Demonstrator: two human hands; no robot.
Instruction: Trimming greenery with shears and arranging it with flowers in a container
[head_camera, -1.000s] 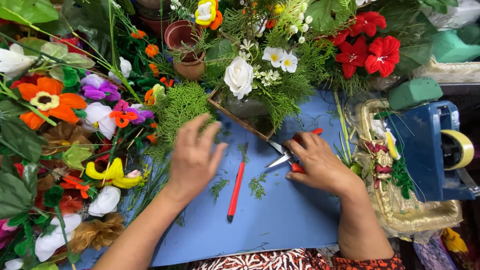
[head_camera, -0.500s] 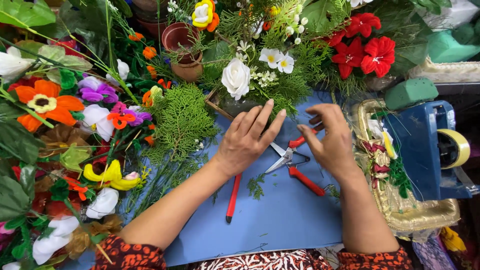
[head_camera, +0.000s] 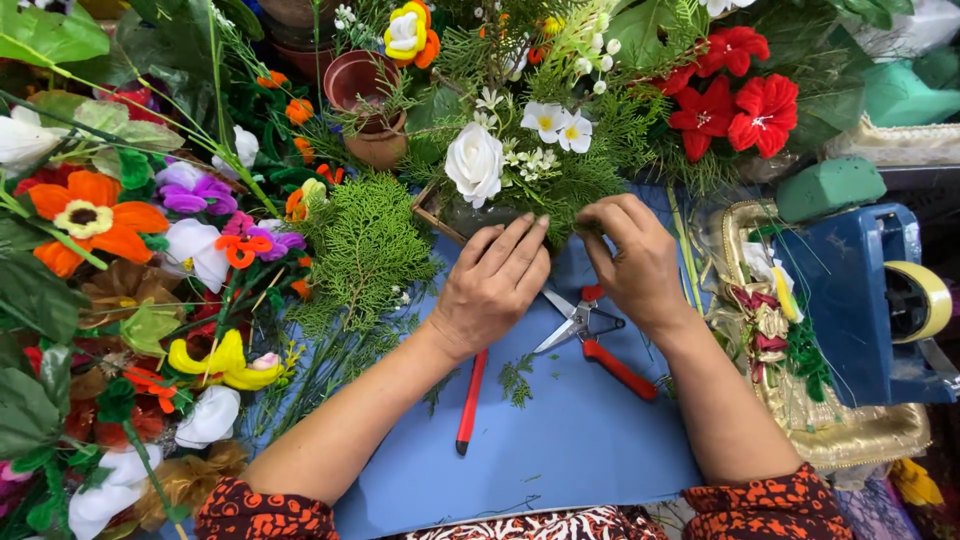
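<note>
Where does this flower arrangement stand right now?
Done: white rose and greenery sit in the arrangement. In hand: left hand and right hand press at its base, red-handled pruners lying on the blue mat. Left: loose fern sprigs lie unused.

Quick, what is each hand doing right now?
Left hand: open, flat on the green flower arrangement.
Right hand: curled into the arrangement's greenery; grip cannot be told.

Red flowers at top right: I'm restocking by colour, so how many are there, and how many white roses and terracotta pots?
Red flowers: 3
White rose: 1
Terracotta pots: 2
Total: 6
</note>
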